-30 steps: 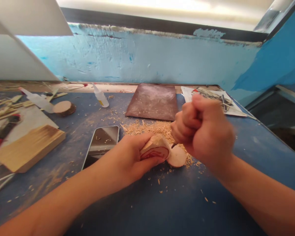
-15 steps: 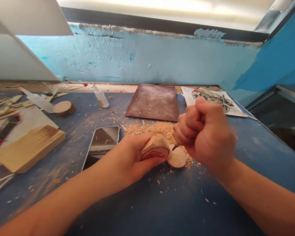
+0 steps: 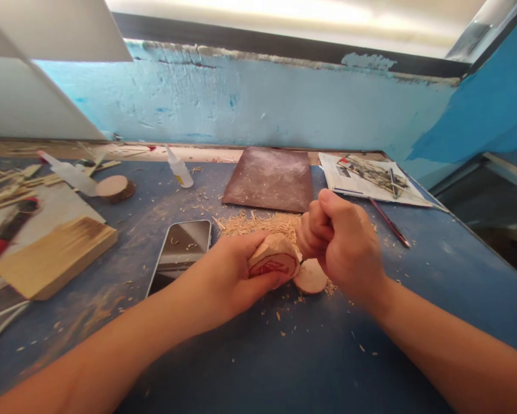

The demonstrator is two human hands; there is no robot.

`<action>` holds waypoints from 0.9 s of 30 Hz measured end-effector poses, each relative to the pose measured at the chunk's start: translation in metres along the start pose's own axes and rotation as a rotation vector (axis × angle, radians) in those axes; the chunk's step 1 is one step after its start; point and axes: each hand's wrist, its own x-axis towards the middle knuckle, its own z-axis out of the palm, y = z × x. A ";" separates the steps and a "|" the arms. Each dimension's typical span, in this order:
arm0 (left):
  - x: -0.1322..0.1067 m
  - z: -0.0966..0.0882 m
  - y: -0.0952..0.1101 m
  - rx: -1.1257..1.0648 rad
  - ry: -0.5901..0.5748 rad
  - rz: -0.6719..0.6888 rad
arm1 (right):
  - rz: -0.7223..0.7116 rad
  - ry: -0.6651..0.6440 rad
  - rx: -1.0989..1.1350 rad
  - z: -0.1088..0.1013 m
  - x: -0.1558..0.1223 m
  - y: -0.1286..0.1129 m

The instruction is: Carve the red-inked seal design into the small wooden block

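My left hand point(image 3: 236, 270) is closed around a pale, chunky piece of wood point(image 3: 275, 261). Red lines are drawn on its flat face, and its upper side is cut into facets. At its right edge, my right hand point(image 3: 342, 244) is clenched in a fist around a carving tool. Only a short dark tip point(image 3: 302, 261) of the tool shows, close against the wood; the handle is hidden in the fist. Below the hands lies a round wood slice point(image 3: 310, 277), partly covered, beside a heap of wood shavings point(image 3: 258, 223).
A phone point(image 3: 183, 247) lies left of my hands. Further left are a wooden block point(image 3: 55, 256), a red-and-black tool point(image 3: 10, 230), a bark-edged slice point(image 3: 115, 188) and glue bottles point(image 3: 180, 169). Sandpaper point(image 3: 269, 178) lies behind; a pencil point(image 3: 390, 223) and paper point(image 3: 340, 178) are at right.
My right hand has moved left and slightly down, nearer the held wood, uncovering the pencil behind it. My left hand keeps its grip on the wood.
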 end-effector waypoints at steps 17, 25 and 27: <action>0.008 0.003 -0.010 -0.179 0.129 -0.078 | 0.155 -0.317 0.147 -0.015 0.018 -0.037; 0.003 0.001 0.000 0.029 0.141 -0.028 | 0.208 -0.130 0.125 0.013 0.011 -0.029; 0.001 0.002 0.001 0.061 0.142 -0.034 | 0.168 -0.096 0.116 0.016 0.008 -0.027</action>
